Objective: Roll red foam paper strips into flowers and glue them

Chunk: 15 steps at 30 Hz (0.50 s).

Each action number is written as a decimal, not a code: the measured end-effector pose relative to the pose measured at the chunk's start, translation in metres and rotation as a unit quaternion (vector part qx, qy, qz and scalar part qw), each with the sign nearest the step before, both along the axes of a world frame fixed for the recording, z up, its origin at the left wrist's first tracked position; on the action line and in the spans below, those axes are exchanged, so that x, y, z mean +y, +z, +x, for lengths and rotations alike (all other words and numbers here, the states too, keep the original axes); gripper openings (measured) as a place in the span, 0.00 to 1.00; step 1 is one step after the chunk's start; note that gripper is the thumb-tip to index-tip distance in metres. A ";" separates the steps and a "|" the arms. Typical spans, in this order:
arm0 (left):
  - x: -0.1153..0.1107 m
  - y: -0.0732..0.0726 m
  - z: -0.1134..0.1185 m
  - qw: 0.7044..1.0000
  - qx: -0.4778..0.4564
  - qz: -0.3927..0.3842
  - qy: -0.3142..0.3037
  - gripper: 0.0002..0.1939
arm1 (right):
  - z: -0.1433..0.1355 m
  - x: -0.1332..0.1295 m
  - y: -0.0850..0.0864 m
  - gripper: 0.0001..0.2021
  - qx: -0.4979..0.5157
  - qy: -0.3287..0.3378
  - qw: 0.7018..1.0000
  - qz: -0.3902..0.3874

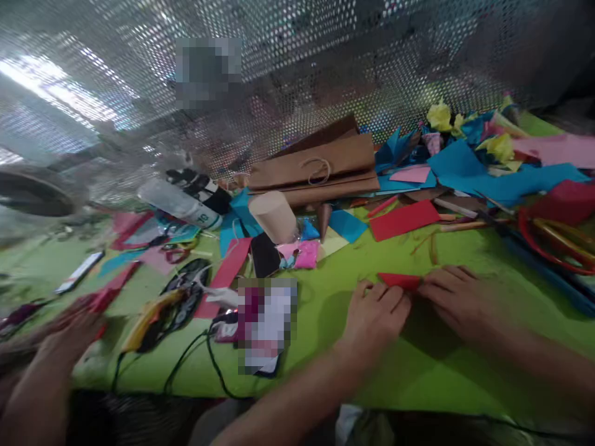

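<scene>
A small piece of red paper [398,280] lies between my two hands, low over the green tabletop. My left hand [379,310] has its fingers curled on the paper's left and lower side. From the right, my right hand [450,295] pinches the paper's right end, its fingers bent together. The fingertips and part of the paper are hidden under the fingers. Behind my hands a flat red paper strip [404,220] rests on the table, touched by neither hand.
Scissors [553,248] lie at the right, near blue paper [488,176]. Brown folded paper [316,164] and a beige roll [273,217] stand behind. A yellow glue gun [151,319], cables and a phone [272,325] are left. Another person's hands [77,322] work at far left.
</scene>
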State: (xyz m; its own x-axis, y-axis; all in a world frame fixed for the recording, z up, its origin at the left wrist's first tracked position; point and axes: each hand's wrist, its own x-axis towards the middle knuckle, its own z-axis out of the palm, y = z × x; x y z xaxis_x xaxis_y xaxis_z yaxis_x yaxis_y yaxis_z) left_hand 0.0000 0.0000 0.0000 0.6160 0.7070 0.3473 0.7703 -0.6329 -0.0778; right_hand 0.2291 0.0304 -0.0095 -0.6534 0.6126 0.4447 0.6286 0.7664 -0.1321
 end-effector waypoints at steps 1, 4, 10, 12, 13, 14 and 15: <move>0.000 0.000 0.001 1.000 0.008 -0.006 0.004 0.11 | 0.000 0.000 -0.002 0.12 -0.003 -0.002 1.000 0.002; 0.001 0.001 0.003 0.999 0.022 -0.023 0.011 0.12 | 0.001 0.001 -0.006 0.13 -0.010 -0.006 1.000 0.012; 0.007 0.003 0.005 0.999 0.001 -0.050 0.013 0.09 | 0.003 0.002 -0.008 0.13 -0.016 -0.004 0.999 0.044; 0.008 0.003 0.006 0.998 -0.010 -0.058 0.014 0.09 | 0.002 0.002 -0.008 0.12 -0.023 -0.005 0.998 0.052; 0.008 0.002 0.006 0.998 -0.013 -0.062 0.015 0.09 | 0.002 0.001 -0.008 0.12 -0.025 -0.008 0.998 0.053; 0.009 0.002 0.006 0.998 -0.015 -0.067 0.017 0.09 | 0.002 0.001 -0.008 0.12 -0.026 -0.009 0.998 0.054; 0.009 0.002 0.006 0.997 -0.015 -0.073 0.020 0.09 | 0.003 0.001 -0.008 0.12 -0.025 -0.009 0.998 0.055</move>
